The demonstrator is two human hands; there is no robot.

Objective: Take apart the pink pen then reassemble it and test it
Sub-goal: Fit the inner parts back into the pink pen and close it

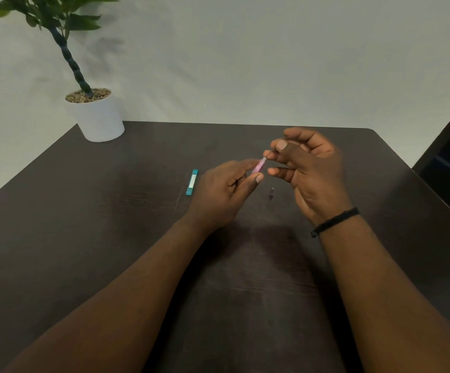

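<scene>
A: Grip first: what has hold of the pink pen barrel (258,166)?

B: Left hand (219,192), closed on it, thumb and forefinger pinching the lower end. The barrel sits in the air between the two hands, above the middle of the tabletop (110,211), tilted up toward the right.

A: And the right hand (312,170)?

B: Its thumb and forefinger are pinched on a thin dark refill (271,151) that sticks out of the barrel's upper end. The other fingers are spread loose. That hand is blurred, so I cannot tell whether the refill is going in or coming out.

A: Either way, how should it be done?

B: Keep the refill in line with the barrel, I'd say. It looks thin enough to bend if pushed at an angle. Hold the barrel steady and let only the right hand travel.

A: Anything loose on the tabletop?

B: A small dark piece (272,193) lies just below the hands, probably the pen's tip or cap; too small to be sure. It looks easy to knock away, so keep the wrists off it. A teal pen (192,182) lies just left of the left hand. A potted plant (94,114) stands at the far left corner, well apart.
</scene>
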